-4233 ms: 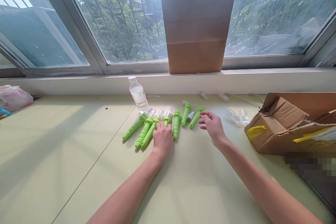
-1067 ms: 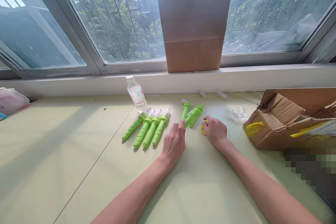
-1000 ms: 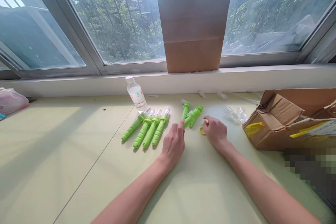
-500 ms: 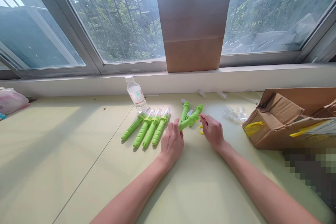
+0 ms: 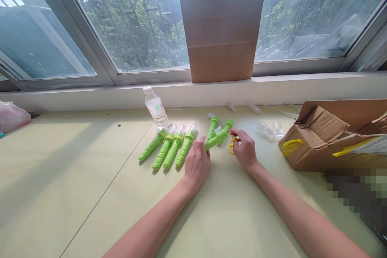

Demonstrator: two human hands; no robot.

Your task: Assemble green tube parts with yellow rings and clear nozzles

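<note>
My left hand (image 5: 198, 159) is wrapped round the lower end of a green tube (image 5: 215, 139), whose wider end points up and right. Close to that end, my right hand (image 5: 243, 147) has its fingers pinched at a yellow ring (image 5: 232, 145). Behind the held tube lie another green tube (image 5: 212, 126) with a clear tip and a green tube (image 5: 229, 125) partly covered by the held one. Left of my left hand, several green tubes with clear caps (image 5: 185, 145) lie side by side.
A water bottle (image 5: 155, 108) stands behind the row. Clear plastic caps (image 5: 277, 130) lie near an open cardboard box (image 5: 320, 141) on the right. A pink plastic bag (image 5: 13, 116) is at the far left, and a cardboard sheet (image 5: 223, 28) hangs against the window.
The yellow ring has been lifted and tilted at my right fingers, which have moved slightly away from the held tube's wide end. My left hand keeps its hold.
</note>
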